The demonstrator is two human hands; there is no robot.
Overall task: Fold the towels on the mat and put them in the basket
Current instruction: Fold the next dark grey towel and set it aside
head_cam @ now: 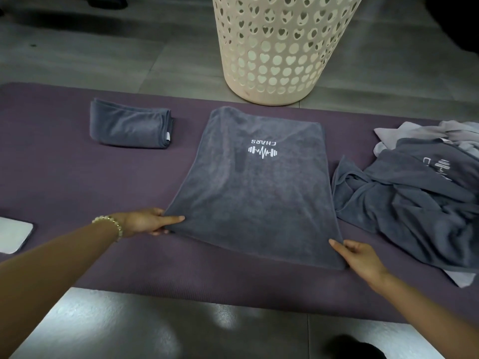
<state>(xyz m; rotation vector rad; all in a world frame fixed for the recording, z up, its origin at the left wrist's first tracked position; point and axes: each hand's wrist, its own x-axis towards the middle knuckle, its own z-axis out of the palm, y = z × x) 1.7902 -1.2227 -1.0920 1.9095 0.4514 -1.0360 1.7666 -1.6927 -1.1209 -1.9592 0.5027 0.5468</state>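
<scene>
A purple mat (64,177) lies across a grey tiled floor (77,47), seen from above by the person working on it. A grey towel (254,198) lies flat at the middle of the mat, reaching from near the far edge toward the near edge. It bears a white logo (262,149), upside down from this view, reading CHARS over a dumbbell and pulse line.

The left hand (147,221) pinches the towel's near left corner, thumb on top and fingers underneath. A beaded bracelet (114,224) circles that wrist. The right hand (360,257) pinches the near right corner, its forefinger lying along the towel's edge.

A folded towel (129,125), also grey, sits by the mat's far edge, left of the flat one and apart from it. A loose pile (414,203) of grey and paler towels covers the mat's right end, just beside the flat towel.

A cream basket (282,47) with heart-shaped holes stands on the floor just past the mat's far edge, behind the flat towel. A white flat object (13,234) rests at the mat's left end, cut off by the frame.
</scene>
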